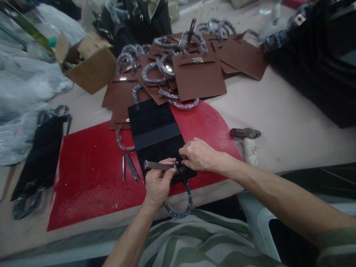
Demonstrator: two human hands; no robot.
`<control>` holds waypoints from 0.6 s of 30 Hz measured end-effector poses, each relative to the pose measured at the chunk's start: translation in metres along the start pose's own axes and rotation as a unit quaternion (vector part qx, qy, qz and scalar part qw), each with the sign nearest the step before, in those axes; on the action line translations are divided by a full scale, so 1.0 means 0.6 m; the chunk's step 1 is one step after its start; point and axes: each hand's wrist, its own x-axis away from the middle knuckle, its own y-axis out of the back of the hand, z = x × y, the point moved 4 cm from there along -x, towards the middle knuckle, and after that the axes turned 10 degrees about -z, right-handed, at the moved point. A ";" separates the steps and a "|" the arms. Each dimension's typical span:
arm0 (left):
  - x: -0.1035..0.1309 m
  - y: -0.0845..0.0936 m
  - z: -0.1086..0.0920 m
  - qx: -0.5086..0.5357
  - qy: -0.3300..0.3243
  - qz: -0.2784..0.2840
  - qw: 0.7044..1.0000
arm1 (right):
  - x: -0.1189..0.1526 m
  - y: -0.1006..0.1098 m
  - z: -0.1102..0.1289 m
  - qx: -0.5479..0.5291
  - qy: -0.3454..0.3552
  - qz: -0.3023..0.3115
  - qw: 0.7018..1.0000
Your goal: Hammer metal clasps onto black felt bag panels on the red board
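A black bag panel (151,118) lies flat before me, with a lighter dark band across it and a plastic-wrapped handle (179,214) looping over the table edge. My left hand (158,185) is closed around a metal punch (157,165), held nearly level over the panel's near end. Against the same end, my right hand (198,154) has its fingers pinched together beside the punch tip. What those fingers grip, if anything, is too small to make out. Two slim metal tools (131,167) rest left of the panel.
A red mat (91,167) lies under the work. A hammer (250,146) with a wrapped grip is at right. Brown bag panels (200,78) with wrapped handles pile up behind. An open cardboard box (91,70) stands back left; black bags (319,63) lie right and another black bag (41,155) left.
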 end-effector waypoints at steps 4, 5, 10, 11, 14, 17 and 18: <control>0.001 0.001 0.001 0.007 0.012 -0.001 1.000 | -0.009 0.002 0.002 0.021 0.025 0.030 0.999; 0.001 0.002 0.002 0.006 0.012 -0.001 1.000 | -0.010 0.003 0.003 0.026 0.033 0.037 0.998; 0.001 0.001 0.003 0.004 -0.001 0.007 1.000 | -0.017 0.010 0.008 0.028 0.055 0.067 0.996; 0.000 -0.001 0.002 0.010 -0.004 0.007 1.000 | -0.018 0.011 0.006 0.023 0.049 0.070 0.996; 0.000 -0.005 -0.001 0.028 -0.011 0.007 1.000 | -0.026 0.015 -0.004 -0.003 0.021 0.084 0.996; 0.001 -0.008 0.000 0.022 -0.015 0.021 0.999 | -0.041 0.014 -0.015 -0.030 0.006 0.106 0.994; 0.001 -0.009 0.000 0.016 -0.015 0.025 0.999 | -0.046 0.012 -0.019 -0.042 0.005 0.118 0.992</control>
